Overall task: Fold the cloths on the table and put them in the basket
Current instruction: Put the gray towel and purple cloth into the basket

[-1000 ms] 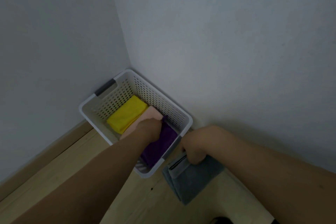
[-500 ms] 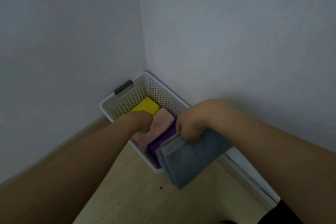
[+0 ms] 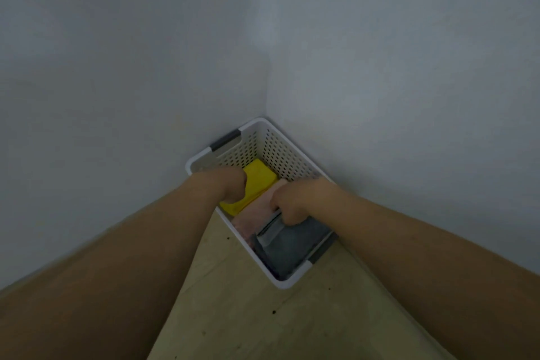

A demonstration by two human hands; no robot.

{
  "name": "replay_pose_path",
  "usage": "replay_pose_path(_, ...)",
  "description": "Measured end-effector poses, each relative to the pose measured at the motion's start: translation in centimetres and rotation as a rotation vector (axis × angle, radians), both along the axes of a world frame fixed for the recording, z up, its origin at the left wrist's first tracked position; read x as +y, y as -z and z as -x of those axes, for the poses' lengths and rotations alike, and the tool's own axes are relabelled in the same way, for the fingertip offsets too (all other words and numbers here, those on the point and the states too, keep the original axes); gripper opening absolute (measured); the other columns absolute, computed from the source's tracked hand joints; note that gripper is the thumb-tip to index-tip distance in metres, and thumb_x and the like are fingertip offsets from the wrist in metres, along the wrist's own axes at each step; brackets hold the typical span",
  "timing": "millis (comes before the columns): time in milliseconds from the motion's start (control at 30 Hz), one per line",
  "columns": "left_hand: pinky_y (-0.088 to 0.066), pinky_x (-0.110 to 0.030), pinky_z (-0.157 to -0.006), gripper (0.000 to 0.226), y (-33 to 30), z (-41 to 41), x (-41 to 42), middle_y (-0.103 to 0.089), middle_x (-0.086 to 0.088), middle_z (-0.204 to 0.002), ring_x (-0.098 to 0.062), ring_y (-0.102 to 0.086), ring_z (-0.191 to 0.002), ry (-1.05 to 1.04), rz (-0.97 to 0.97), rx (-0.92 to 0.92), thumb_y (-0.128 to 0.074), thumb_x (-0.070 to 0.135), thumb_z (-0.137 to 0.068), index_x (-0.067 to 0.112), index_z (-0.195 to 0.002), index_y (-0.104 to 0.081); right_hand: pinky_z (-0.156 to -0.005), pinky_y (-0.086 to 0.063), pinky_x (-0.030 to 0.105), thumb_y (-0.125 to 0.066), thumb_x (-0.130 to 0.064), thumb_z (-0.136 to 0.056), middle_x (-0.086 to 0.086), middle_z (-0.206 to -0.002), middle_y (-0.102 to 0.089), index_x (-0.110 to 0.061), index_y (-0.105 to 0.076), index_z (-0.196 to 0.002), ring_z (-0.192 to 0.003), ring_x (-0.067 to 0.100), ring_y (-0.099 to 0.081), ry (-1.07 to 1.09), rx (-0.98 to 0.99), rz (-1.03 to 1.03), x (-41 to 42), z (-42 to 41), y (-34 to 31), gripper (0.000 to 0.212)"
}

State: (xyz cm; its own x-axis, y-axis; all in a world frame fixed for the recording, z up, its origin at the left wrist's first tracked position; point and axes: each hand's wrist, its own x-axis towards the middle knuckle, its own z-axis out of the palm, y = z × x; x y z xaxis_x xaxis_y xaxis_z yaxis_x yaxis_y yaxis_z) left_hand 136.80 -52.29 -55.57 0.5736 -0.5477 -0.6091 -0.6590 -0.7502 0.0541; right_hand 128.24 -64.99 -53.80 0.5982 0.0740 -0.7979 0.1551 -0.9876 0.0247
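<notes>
In the wall corner, the white basket [image 3: 264, 267] holds the grey cloth [image 3: 295, 242] lengthwise beneath the right hand [image 3: 295, 199], whose fingers pinch its near-left edge.

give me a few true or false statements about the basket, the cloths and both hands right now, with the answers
1. The white basket sits in the corner where two walls meet. True.
2. The right hand holds a folded grey cloth inside the basket. True.
3. The grey cloth lies on the table beside the basket. False: it is in the basket, at the near end.
4. The yellow cloth is at the near end of the basket. False: it is toward the far end, next to the left hand.
5. A pink cloth lies between the yellow and the grey one. True.
6. The basket is tipped on its side. False: it stands upright, open side up.
</notes>
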Motion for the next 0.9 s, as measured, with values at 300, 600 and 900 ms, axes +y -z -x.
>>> replay_pose_path(300,-0.036,-0.027,-0.069,0.029,1.6,0.1,1.4,-0.054,-0.010,-0.097,-0.019,-0.046,-0.085,-0.050,-0.029,0.071,-0.042,0.006,-0.093,0.000,-0.114,-0.061,-0.089,-0.047,0.031,-0.049,-0.018,-0.095,0.009,-0.131,-0.054,-0.008,-0.048,-0.136,-0.111,0.024,-0.055,-0.007,0.117,0.094,1.1,-0.6,5.1,0.042)
replay_pose_path(600,-0.044,-0.032,-0.077,0.031,3.4,-0.6,1.0,-0.059,-0.009,-0.116,-0.021,-0.051,-0.090,-0.015,-0.105,0.064,-0.043,0.013,-0.093,0.008,-0.118,-0.060,-0.112,-0.023,0.042,-0.052,-0.026,-0.095,0.005,-0.135,-0.050,-0.017,-0.050,-0.130,-0.126,0.024,-0.044,-0.068,0.033,0.205,1.4,0.1,7.8,0.036)
replay_pose_path(900,-0.048,-0.037,-0.077,0.015,4.3,-0.5,0.4,-0.048,0.001,-0.082,-0.023,-0.057,-0.093,0.039,-0.184,0.045,-0.045,0.011,-0.090,0.011,-0.096,-0.060,-0.109,-0.028,0.041,-0.054,-0.023,-0.093,0.007,-0.131,-0.054,-0.016,-0.053,-0.126,-0.122,0.025,-0.048,-0.022,-0.049,0.130,0.8,0.1,9.8,0.033)
